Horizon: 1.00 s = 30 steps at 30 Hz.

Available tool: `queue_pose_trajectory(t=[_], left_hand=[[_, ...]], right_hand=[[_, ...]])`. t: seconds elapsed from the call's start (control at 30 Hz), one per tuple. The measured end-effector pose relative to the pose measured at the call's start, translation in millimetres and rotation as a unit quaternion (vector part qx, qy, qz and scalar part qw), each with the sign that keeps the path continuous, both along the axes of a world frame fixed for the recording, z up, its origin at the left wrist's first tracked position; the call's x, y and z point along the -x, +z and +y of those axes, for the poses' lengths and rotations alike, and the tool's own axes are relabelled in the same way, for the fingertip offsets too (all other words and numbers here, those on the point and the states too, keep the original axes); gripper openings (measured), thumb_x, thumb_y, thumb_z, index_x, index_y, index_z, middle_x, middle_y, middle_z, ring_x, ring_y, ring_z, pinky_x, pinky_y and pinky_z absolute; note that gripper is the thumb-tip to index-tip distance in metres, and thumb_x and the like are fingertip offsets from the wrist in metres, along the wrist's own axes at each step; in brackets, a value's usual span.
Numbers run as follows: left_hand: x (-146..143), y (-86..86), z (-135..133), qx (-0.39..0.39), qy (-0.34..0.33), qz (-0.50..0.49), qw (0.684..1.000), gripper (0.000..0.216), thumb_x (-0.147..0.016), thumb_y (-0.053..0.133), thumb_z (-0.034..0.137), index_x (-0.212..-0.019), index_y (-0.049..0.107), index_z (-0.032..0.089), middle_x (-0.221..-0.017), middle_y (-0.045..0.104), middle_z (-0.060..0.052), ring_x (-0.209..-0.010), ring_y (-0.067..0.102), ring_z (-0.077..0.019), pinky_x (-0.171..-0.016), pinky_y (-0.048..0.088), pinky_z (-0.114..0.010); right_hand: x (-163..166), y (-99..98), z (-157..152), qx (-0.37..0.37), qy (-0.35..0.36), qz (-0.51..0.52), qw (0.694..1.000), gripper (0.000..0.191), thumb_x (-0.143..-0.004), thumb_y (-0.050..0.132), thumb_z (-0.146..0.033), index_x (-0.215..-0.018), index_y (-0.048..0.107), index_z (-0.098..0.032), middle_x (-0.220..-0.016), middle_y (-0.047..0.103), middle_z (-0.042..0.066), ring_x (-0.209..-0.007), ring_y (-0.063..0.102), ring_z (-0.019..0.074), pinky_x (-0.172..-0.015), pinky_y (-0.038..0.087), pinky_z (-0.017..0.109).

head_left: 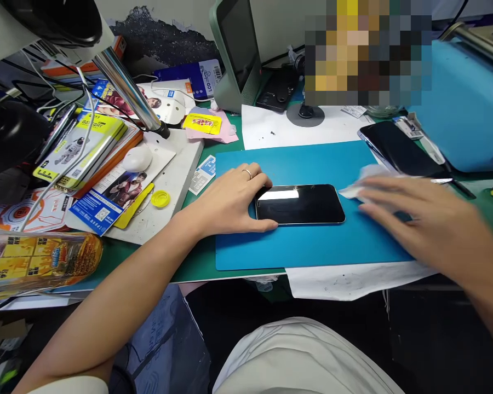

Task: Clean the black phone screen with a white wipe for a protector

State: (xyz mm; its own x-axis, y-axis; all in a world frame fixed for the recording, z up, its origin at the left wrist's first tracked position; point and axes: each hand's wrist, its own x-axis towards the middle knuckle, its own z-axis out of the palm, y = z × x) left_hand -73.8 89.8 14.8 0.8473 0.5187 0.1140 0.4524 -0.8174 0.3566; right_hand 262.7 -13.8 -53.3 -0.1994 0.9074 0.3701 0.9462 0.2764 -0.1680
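A black smartphone (302,205) lies face up on the blue mat (263,249), its glossy screen catching a streak of light. My left hand (234,197), with a ring on one finger, grips the phone's left end between thumb and fingers. To the right of the phone, my right hand (423,219) is blurred by motion. It holds a crumpled white tissue (370,180) in its fingers, apart from the phone and over the mat's right side.
A second phone (400,148) lies behind my right hand, beside a blue box (468,104). A green-framed screen (238,54) stands at the back. Battery boxes (82,148), a lamp pole (127,90) and a plastic bottle (41,260) crowd the left.
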Motion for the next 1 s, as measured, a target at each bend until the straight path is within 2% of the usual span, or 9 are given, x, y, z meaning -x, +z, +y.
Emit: queue_pose_trajectory(t=[0.03, 0.1, 0.2, 0.33, 0.43, 0.53, 0.63, 0.77, 1.0], left_hand=[[0, -0.3, 0, 0.002, -0.001, -0.003, 1.000, 0.063, -0.084, 0.068, 0.061, -0.127, 0.058, 0.016, -0.116, 0.061, -0.013, -0.102, 0.060, -0.0314, -0.087, 0.048, -0.042], [1, -1.1, 1, 0.008, -0.002, -0.012, 1.000, 0.072, -0.084, 0.069, 0.060, -0.139, 0.050, 0.016, -0.120, 0.061, -0.015, -0.108, 0.060, -0.0335, -0.090, 0.048, -0.043], [2, -2.6, 1, 0.018, -0.001, -0.022, 1.000, 0.085, -0.084, 0.071, 0.058, -0.150, 0.039, 0.016, -0.126, 0.060, -0.017, -0.116, 0.058, -0.0366, -0.095, 0.046, -0.046], [3, -4.6, 1, 0.034, -0.005, -0.026, 0.999, 0.099, -0.080, 0.074, 0.062, -0.157, 0.029, 0.018, -0.129, 0.059, -0.018, -0.120, 0.056, -0.0394, -0.099, 0.045, -0.050], [3, -4.8, 2, 0.045, -0.009, -0.038, 0.998, 0.109, -0.078, 0.076, 0.061, -0.161, 0.020, 0.018, -0.126, 0.061, -0.017, -0.119, 0.056, -0.0389, -0.099, 0.045, -0.051], [3, -3.2, 3, 0.056, 0.001, -0.043, 0.998, 0.112, -0.077, 0.078, 0.060, -0.162, 0.017, 0.020, -0.127, 0.061, -0.016, -0.116, 0.057, -0.0387, -0.097, 0.046, -0.051], [2, -1.7, 3, 0.067, 0.016, -0.037, 0.997, 0.115, -0.075, 0.080, 0.060, -0.162, 0.016, 0.020, -0.128, 0.061, -0.016, -0.115, 0.058, -0.0385, -0.098, 0.047, -0.051], [0, -2.4, 4, 0.074, 0.025, -0.036, 0.996, 0.118, -0.075, 0.080, 0.059, -0.163, 0.011, 0.023, -0.134, 0.059, -0.015, -0.118, 0.059, -0.0382, -0.102, 0.046, -0.051], [-7, 0.7, 1, 0.075, 0.051, -0.002, 0.996, 0.120, -0.076, 0.081, 0.054, -0.164, 0.005, 0.025, -0.136, 0.057, -0.014, -0.123, 0.057, -0.0377, -0.106, 0.045, -0.052]], right_hand=[[11, 20.8, -5, -0.033, 0.018, -0.007, 0.999, 0.026, -0.100, 0.055, -0.036, -0.115, 0.075, -0.026, -0.118, 0.076, 0.010, -0.116, 0.068, 0.0275, -0.103, 0.052, 0.045], [31, 57.3, -15, -0.087, 0.002, -0.004, 0.996, 0.024, -0.097, 0.062, -0.030, -0.116, 0.074, -0.025, -0.122, 0.075, 0.011, -0.117, 0.068, 0.0281, -0.103, 0.053, 0.045], [54, 79.4, -13, -0.073, -0.002, 0.036, 0.997, 0.024, -0.096, 0.062, -0.028, -0.116, 0.074, -0.021, -0.126, 0.072, 0.013, -0.120, 0.065, 0.0306, -0.106, 0.049, 0.048], [79, 72.9, 21, 0.047, 0.164, 0.046, 0.984, 0.028, -0.099, 0.054, -0.031, -0.118, 0.072, -0.021, -0.120, 0.072, 0.012, -0.109, 0.066, 0.0281, -0.095, 0.052, 0.046], [92, 72.1, 62, 0.079, 0.294, 0.012, 0.953, 0.029, -0.100, 0.050, -0.031, -0.115, 0.073, -0.022, -0.117, 0.071, 0.011, -0.110, 0.062, 0.0285, -0.088, 0.051, 0.044], [100, 73.6, 94, 0.088, 0.372, 0.002, 0.924, 0.030, -0.100, 0.048, -0.033, -0.112, 0.074, -0.023, -0.111, 0.070, 0.010, -0.102, 0.063, 0.0257, -0.083, 0.051, 0.041], [108, 67.8, 106, 0.097, 0.380, 0.043, 0.919, 0.031, -0.100, 0.045, -0.030, -0.108, 0.074, -0.020, -0.111, 0.069, 0.011, -0.100, 0.063, 0.0247, -0.083, 0.051, 0.040], [112, 53.4, 101, 0.097, 0.360, 0.107, 0.922, 0.030, -0.100, 0.045, -0.028, -0.107, 0.073, -0.019, -0.110, 0.067, 0.013, -0.099, 0.063, 0.0252, -0.083, 0.052, 0.040], [109, 43.9, 99, 0.073, 0.374, 0.119, 0.917, 0.029, -0.102, 0.042, -0.026, -0.106, 0.071, -0.019, -0.107, 0.066, 0.013, -0.099, 0.061, 0.0263, -0.080, 0.051, 0.040]])
